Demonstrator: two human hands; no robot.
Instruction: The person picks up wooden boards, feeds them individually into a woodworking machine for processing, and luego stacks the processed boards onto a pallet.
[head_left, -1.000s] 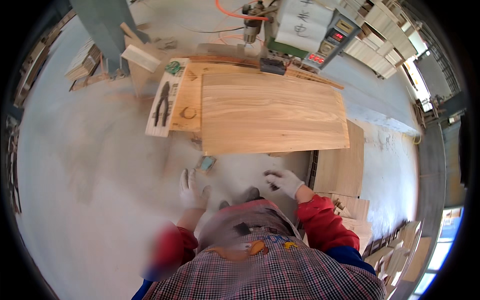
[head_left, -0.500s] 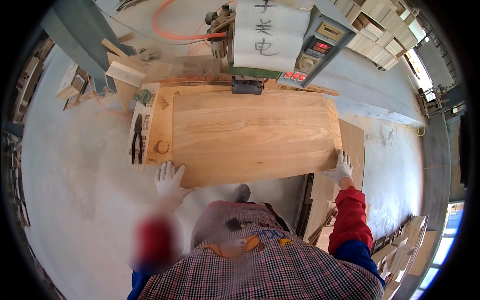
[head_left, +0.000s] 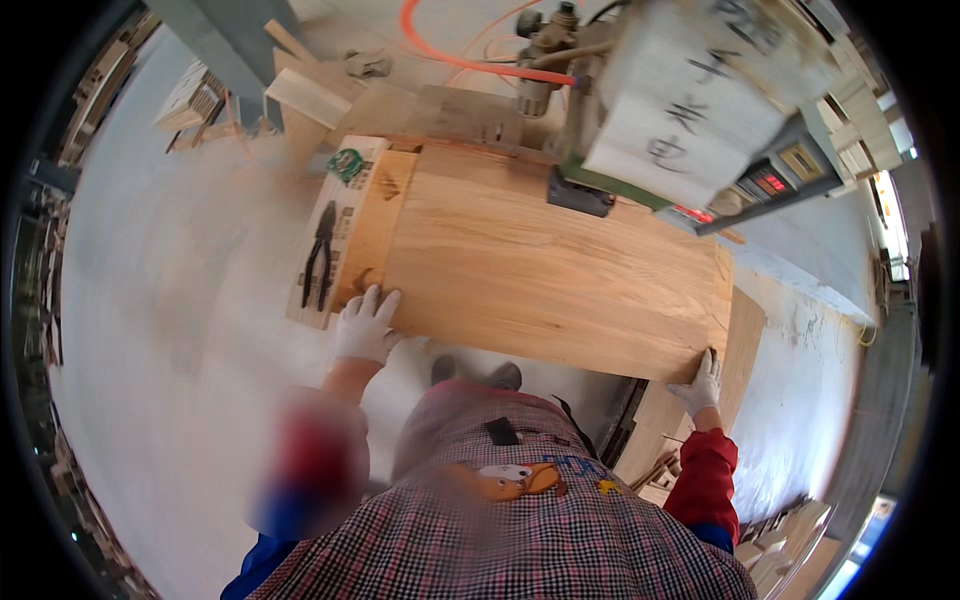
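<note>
A wide, flat light-brown wooden panel (head_left: 550,265) lies on the wooden worktable (head_left: 365,240) in front of me. My left hand (head_left: 366,325), in a white glove, is at the panel's near left corner, fingers spread and thumb by the front edge. At the near right corner, my right hand (head_left: 700,385), also gloved in white, has its fingers stretched along the side edge and its thumb by the front edge. The black pressing head (head_left: 580,192) of a machine sits over the panel's back edge.
Black-handled pliers (head_left: 318,258) and a green roll (head_left: 346,165) lie on a pale strip left of the panel. Behind stands the machine's control box (head_left: 785,175) with red displays, partly covered by a white sheet (head_left: 690,100). An orange hose (head_left: 480,66) runs to the machine.
My view has turned, shifting the scene in the picture. The panel has slid away from me, its back edge now close to the table's back rail. Both hands stay at its near corners.
</note>
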